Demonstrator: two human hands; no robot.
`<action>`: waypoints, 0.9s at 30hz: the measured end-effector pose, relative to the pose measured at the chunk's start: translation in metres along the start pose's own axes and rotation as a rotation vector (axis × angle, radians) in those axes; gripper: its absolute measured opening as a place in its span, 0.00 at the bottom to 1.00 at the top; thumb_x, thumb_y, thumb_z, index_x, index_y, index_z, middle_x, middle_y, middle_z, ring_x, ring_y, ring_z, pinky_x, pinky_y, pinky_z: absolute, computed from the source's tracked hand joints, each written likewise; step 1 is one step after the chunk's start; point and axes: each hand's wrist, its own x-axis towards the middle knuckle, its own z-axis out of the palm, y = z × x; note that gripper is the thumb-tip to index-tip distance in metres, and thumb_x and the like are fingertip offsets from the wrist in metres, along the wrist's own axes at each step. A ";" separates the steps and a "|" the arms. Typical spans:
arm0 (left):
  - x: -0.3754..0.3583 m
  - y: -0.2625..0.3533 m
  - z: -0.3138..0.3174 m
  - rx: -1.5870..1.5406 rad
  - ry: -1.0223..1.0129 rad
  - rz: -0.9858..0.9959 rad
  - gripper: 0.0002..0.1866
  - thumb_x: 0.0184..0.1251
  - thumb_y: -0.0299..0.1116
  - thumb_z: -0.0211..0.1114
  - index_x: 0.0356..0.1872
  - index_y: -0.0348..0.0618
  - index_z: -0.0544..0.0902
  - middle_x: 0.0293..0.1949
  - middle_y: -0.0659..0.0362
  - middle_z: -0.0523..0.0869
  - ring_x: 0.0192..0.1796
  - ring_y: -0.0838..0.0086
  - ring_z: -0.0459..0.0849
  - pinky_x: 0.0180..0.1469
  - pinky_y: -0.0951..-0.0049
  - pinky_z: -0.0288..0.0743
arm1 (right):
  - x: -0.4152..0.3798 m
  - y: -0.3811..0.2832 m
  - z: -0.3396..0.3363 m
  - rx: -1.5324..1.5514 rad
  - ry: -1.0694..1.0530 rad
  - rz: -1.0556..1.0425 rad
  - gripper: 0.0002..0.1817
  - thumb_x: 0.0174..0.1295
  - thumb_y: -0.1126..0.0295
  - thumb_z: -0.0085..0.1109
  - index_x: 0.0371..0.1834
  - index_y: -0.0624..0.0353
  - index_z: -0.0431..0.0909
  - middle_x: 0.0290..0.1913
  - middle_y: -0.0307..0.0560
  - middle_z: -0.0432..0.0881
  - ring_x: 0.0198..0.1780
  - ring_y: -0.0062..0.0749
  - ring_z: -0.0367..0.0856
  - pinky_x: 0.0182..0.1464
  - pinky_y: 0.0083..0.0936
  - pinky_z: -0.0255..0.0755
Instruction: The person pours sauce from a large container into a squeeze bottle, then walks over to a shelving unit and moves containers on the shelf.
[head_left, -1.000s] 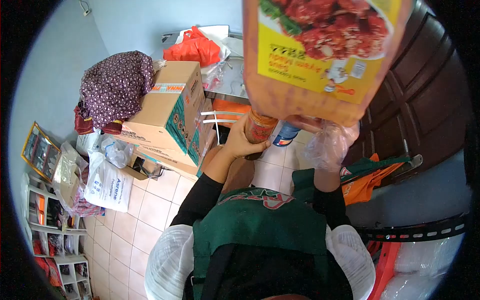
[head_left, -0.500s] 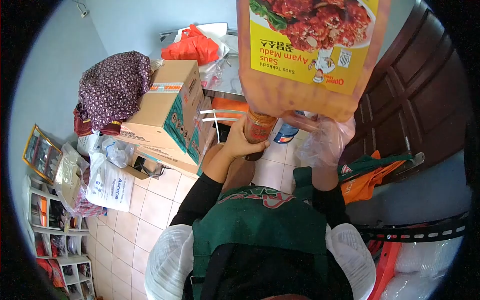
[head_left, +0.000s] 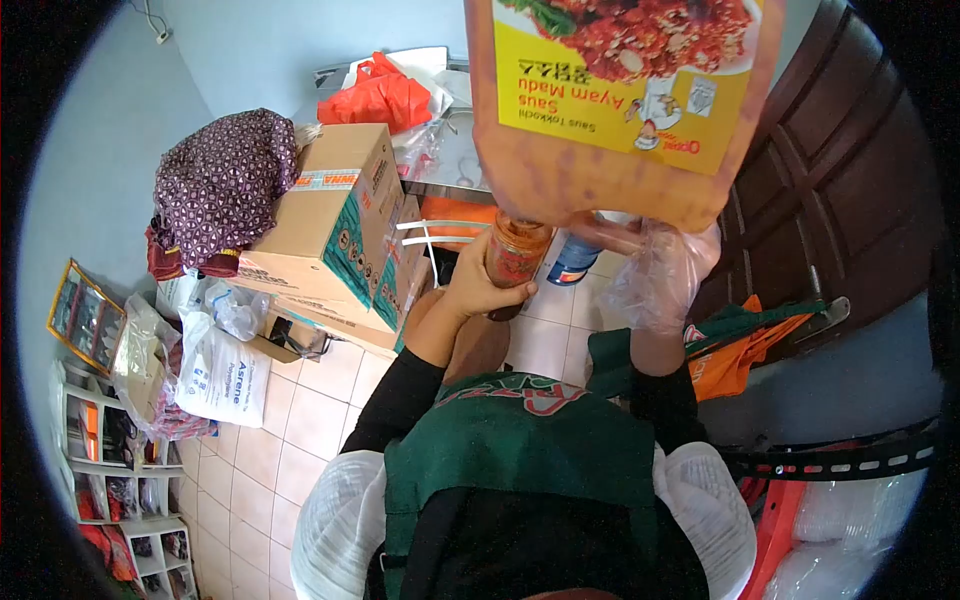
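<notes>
A large plastic sauce jug with a yellow label hangs upside down in front of me, orange-red sauce showing through its wall. My right hand, in a clear plastic glove, is closed on the jug's handle. In my left hand, bare and wrapped around its side, is a jar with red-orange sauce in it. The jar's mouth sits right under the jug's lower left corner, where the jug's neck is hidden. Just behind the jar is a blue container, partly covered by the jug.
Stacked cardboard boxes with a patterned cloth on top stand at left. Behind them, a red bag lies on a metal table. A dark door and an orange-green apron are at right. Shelves line the lower left.
The jug has shifted slightly up in view, and a bit more of the jar's rim shows. Both hands keep their holds.
</notes>
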 end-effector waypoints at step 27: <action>-0.006 -0.003 -0.003 -0.046 0.032 -0.012 0.37 0.36 0.35 0.77 0.53 0.36 0.72 0.44 0.56 0.81 0.47 0.72 0.80 0.52 0.71 0.71 | -0.003 -0.005 0.004 0.017 0.021 0.002 0.19 0.54 0.76 0.62 0.48 0.69 0.69 0.36 0.45 0.78 0.30 0.25 0.78 0.31 0.20 0.75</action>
